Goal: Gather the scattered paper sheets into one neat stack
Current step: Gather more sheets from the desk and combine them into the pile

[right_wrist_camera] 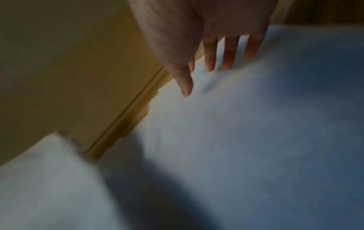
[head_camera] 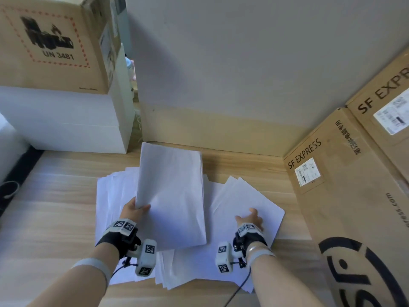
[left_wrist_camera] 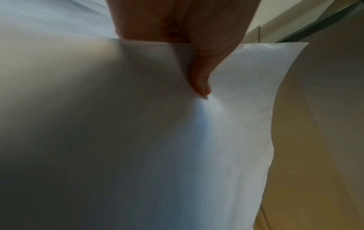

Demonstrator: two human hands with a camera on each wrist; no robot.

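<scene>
White paper sheets lie scattered and overlapping on the wooden floor (head_camera: 55,207). My left hand (head_camera: 135,210) pinches the near left edge of a gathered bundle of sheets (head_camera: 172,196), lifted and tilted above the pile; in the left wrist view the thumb (left_wrist_camera: 201,84) presses on top of the bundle (left_wrist_camera: 138,140). My right hand (head_camera: 251,218) lies with straight, spread fingers (right_wrist_camera: 229,54) on loose sheets (head_camera: 243,202) at the right of the pile (right_wrist_camera: 256,124). More sheets (head_camera: 188,269) spread out toward me under both wrists.
A tall SF Express cardboard box (head_camera: 345,196) stands close on the right. White boxes (head_camera: 66,120) with a brown carton (head_camera: 51,43) on top stand at the back left. A grey wall (head_camera: 243,74) with a wooden skirting closes the back.
</scene>
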